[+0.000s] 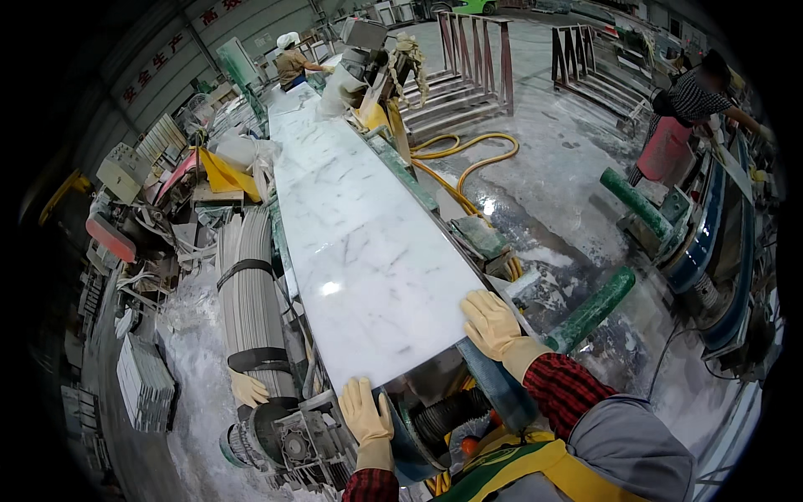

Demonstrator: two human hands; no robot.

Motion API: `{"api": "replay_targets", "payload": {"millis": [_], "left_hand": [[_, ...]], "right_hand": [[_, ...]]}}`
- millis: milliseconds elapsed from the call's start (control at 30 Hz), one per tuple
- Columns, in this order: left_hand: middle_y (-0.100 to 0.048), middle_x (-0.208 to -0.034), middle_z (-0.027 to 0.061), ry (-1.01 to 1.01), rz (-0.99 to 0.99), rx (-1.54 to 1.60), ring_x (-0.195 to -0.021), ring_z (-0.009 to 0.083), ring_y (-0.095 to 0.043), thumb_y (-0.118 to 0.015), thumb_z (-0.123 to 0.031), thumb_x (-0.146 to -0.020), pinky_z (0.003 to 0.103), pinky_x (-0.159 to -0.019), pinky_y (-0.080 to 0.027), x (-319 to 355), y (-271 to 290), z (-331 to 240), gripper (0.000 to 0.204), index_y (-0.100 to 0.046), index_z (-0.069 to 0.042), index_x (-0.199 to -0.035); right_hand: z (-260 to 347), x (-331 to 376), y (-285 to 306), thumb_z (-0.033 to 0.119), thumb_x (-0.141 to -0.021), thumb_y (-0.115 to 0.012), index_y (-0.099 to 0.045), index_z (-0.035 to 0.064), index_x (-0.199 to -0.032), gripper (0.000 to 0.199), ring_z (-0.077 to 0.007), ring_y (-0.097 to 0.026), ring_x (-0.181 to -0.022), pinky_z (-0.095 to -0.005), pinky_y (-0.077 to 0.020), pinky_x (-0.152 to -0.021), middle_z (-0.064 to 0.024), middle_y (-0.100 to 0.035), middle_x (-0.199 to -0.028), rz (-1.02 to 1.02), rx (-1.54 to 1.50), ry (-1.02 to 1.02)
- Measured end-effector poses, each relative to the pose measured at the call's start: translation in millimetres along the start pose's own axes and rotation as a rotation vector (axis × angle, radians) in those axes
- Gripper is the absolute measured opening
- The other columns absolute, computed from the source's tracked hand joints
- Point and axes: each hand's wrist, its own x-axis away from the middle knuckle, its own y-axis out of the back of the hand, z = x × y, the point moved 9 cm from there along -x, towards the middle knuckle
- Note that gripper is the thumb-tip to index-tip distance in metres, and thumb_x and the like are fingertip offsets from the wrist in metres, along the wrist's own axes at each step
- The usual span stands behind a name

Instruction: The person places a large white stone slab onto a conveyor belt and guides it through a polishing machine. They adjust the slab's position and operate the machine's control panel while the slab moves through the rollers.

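A long, glossy white marble slab (381,293) with grey veins lies flat on a roller conveyor and stretches away from me. A faint line crosses its surface partway along. My left hand (365,414), in a cream rubber glove, has its fingers stretched out at the slab's near left corner, thumb apart. At the near right corner my right hand (493,325), gloved the same way, lies with extended fingers on the slab's edge. Below the near edge, a blue conveyor roller (493,381) and a black ribbed hose (452,416) show between my arms.
Left of the conveyor stand a strapped bundle of grey strips (251,293), a loose cream glove (248,387) and a motor (293,443). Green rollers (594,308), yellow hoses (493,142) and metal racks (477,75) are to the right. One person (293,63) works at the far end, another (690,109) at right.
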Motion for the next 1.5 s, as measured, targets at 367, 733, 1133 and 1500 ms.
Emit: {"api": "replay_targets", "payload": {"millis": [367, 733, 1133, 1500], "left_hand": [[-0.049, -0.160, 0.0288, 0.013, 0.003, 0.013, -0.150, 0.0485, -0.043, -0.070, -0.025, -0.099, 0.058, -0.128, -0.028, 2, 10, -6, 0.061, -0.052, -0.004, -0.154], [-0.052, -0.158, 0.0267, 0.021, -0.022, 0.011, -0.148, 0.0473, -0.045, -0.071, -0.026, -0.099, 0.059, -0.128, -0.029, 11, 9, -6, 0.063, -0.052, -0.004, -0.154], [-0.052, -0.158, 0.0274, 0.019, -0.023, 0.011, -0.148, 0.0473, -0.046, -0.070, -0.026, -0.098, 0.059, -0.127, -0.030, 19, 11, -9, 0.061, -0.054, -0.004, -0.153], [-0.053, -0.157, 0.0277, 0.004, -0.033, 0.019, -0.148, 0.0476, -0.046, -0.071, -0.024, -0.098, 0.058, -0.126, -0.030, 24, 17, -14, 0.060, -0.054, -0.004, -0.151]], "right_hand": [[3, 5, 6, 0.019, -0.094, -0.069, -0.064, -0.0007, -0.129, 0.040, -0.0428, -0.058, -0.126, -0.0535, -0.0445, -0.113, -0.0213, -0.062, -0.131, -0.054, -0.062, 0.018], [8, 8, 13, 0.020, -0.093, -0.069, -0.063, 0.0000, -0.128, 0.041, -0.0416, -0.058, -0.123, -0.0525, -0.0449, -0.110, -0.0194, -0.062, -0.128, -0.028, -0.043, 0.014], [13, 14, 20, 0.018, -0.092, -0.069, -0.062, 0.0008, -0.126, 0.039, -0.0426, -0.057, -0.123, -0.0526, -0.0451, -0.110, -0.0199, -0.061, -0.127, -0.046, -0.059, 0.026], [19, 20, 28, 0.018, -0.092, -0.068, -0.062, 0.0009, -0.123, 0.036, -0.0419, -0.057, -0.118, -0.0522, -0.0457, -0.108, -0.0196, -0.061, -0.122, -0.096, -0.052, 0.054]]}}
